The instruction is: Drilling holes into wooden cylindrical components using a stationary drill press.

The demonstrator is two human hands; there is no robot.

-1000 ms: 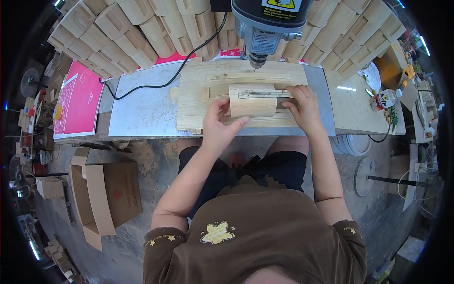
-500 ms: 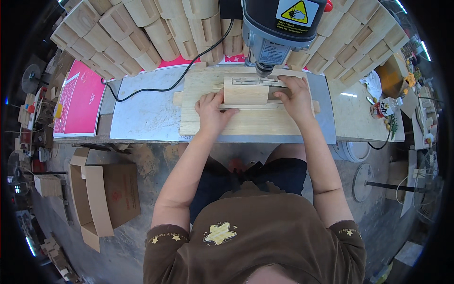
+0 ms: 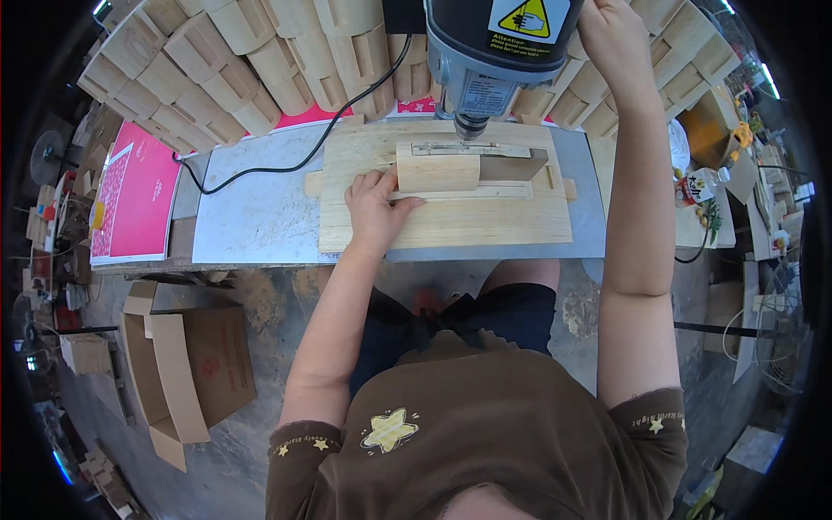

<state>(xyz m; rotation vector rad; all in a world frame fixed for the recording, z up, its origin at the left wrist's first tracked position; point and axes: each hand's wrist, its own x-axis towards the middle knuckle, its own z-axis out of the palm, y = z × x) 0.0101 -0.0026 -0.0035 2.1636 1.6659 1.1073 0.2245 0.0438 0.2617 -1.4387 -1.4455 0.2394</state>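
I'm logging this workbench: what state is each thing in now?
Left hand: against the wooden block's left end
Right hand: raised beside the drill press, partly out of frame
Wooden block: lying on a flat board
Drill press: above block; running unclear
Cardboard box: open
Bottle: capped
Wooden pieces: stacked
Black cable: slack

L hand (image 3: pixel 379 208) at L end of wood blk (image 3: pixel 438 173) on board (image 3: pixel 485 224); R hand (image 3: pixel 607 30) far, beside drill hd (image 3: pixel 459 35); carton (image 3: pixel 221 364) on flr (image 3: pixel 282 303), near L.
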